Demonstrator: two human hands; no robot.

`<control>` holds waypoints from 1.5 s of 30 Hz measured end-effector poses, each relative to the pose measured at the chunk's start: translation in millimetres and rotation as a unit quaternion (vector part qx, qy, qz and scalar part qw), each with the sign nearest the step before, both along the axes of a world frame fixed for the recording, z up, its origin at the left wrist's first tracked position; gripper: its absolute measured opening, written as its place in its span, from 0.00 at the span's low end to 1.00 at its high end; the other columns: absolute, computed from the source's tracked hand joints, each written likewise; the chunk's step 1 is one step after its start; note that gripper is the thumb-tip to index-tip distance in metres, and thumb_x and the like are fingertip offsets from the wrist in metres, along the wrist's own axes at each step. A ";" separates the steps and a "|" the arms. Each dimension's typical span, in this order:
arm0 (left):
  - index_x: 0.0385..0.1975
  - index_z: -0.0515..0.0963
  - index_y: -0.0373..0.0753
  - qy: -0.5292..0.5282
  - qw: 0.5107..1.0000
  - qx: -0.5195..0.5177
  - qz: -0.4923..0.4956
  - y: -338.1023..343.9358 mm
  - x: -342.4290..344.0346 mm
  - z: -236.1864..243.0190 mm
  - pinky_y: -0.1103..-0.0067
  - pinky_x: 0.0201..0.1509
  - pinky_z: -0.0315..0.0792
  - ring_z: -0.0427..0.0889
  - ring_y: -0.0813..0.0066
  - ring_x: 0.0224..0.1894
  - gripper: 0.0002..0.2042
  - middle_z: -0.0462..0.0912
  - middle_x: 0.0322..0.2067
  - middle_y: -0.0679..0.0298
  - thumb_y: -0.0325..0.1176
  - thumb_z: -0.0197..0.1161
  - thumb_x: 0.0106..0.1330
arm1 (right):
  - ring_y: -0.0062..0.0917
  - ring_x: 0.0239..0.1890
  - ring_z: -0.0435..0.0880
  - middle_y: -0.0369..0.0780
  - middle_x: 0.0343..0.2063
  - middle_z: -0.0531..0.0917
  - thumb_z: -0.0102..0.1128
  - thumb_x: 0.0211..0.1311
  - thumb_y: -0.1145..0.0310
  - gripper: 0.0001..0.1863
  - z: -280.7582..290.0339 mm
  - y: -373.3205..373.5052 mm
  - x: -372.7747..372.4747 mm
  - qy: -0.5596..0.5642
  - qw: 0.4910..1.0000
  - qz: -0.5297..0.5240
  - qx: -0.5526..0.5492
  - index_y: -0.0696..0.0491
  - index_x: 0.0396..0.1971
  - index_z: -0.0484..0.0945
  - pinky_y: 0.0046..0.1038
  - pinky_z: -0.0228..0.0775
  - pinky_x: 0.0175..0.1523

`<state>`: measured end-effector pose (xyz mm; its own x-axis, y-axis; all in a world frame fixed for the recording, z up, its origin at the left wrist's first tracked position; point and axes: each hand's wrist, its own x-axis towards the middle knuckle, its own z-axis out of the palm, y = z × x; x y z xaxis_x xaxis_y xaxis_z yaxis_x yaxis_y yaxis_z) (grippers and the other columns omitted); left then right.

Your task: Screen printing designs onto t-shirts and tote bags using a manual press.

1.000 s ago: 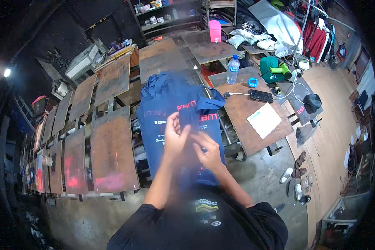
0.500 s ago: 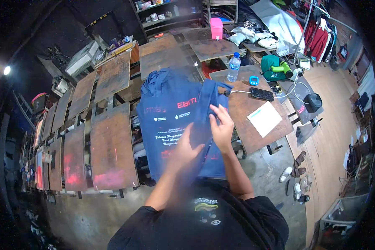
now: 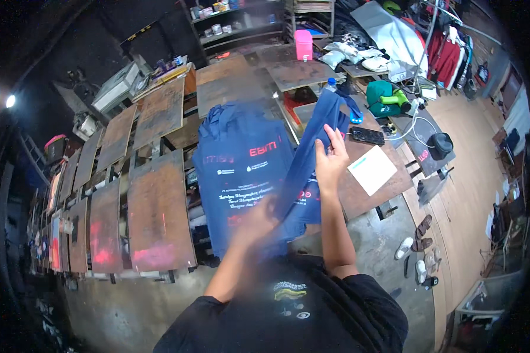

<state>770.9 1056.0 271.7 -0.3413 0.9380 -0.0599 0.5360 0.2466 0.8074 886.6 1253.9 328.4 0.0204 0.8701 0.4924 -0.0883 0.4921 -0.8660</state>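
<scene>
Likely mid-lift: right hand [image 3: 331, 154] pinches navy cloth [image 3: 310, 154]; left hand [image 3: 261, 221], lower-left of that grip, blurred, hold unclear. Next probably needs steady tension.

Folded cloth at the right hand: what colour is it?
The folded cloth at the right hand is dark blue, seen best in the head view.

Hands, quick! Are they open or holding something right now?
Left hand: too blurred to tell.
Right hand: holding the folded blue bag.
</scene>
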 end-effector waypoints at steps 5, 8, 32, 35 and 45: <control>0.47 0.74 0.32 -0.057 0.991 0.070 0.102 7.0 16.2 35.8 0.80 0.35 0.69 0.73 0.78 0.29 0.20 0.76 0.26 0.67 0.23 0.61 0.50 | 0.21 0.44 0.75 0.46 0.65 0.64 0.65 0.51 0.82 0.36 8.1 -11.5 -1.8 -0.033 0.999 -0.003 -0.002 0.53 0.63 0.66 0.22 0.70 0.47; 0.45 0.74 0.33 -0.098 0.979 0.128 0.126 12.1 19.9 40.6 0.83 0.33 0.67 0.71 0.81 0.27 0.18 0.73 0.24 0.69 0.21 0.60 0.50 | 0.24 0.42 0.76 0.45 0.67 0.59 0.67 0.46 0.82 0.47 4.7 -43.4 -13.1 -0.067 0.997 0.037 0.009 0.55 0.69 0.53 0.22 0.73 0.44; 0.42 0.74 0.35 -0.251 0.923 0.198 0.216 17.5 8.9 35.1 0.86 0.24 0.69 0.73 0.84 0.22 0.07 0.76 0.29 0.68 0.26 0.57 0.67 | 0.24 0.42 0.75 0.44 0.59 0.64 0.62 0.43 0.83 0.48 -24.5 -99.1 -16.9 -0.125 0.967 0.214 -0.057 0.52 0.69 0.53 0.22 0.72 0.41; 0.41 0.74 0.34 -0.249 0.928 0.164 0.222 19.2 6.1 32.9 0.85 0.32 0.69 0.75 0.85 0.29 0.06 0.79 0.29 0.68 0.27 0.57 0.68 | 0.25 0.41 0.74 0.45 0.58 0.63 0.59 0.42 0.84 0.48 -26.9 -97.4 -14.1 -0.121 0.964 0.228 -0.071 0.52 0.69 0.53 0.23 0.71 0.40; 0.41 0.74 0.36 -0.106 0.971 0.160 0.141 14.3 15.1 -0.4 0.87 0.26 0.62 0.65 0.89 0.22 0.09 0.67 0.22 0.75 0.24 0.62 0.62 | 0.31 0.41 0.76 0.42 0.43 0.73 0.62 0.47 0.74 0.32 -59.9 -76.0 0.0 -0.166 0.952 0.240 -0.094 0.55 0.58 0.70 0.29 0.73 0.44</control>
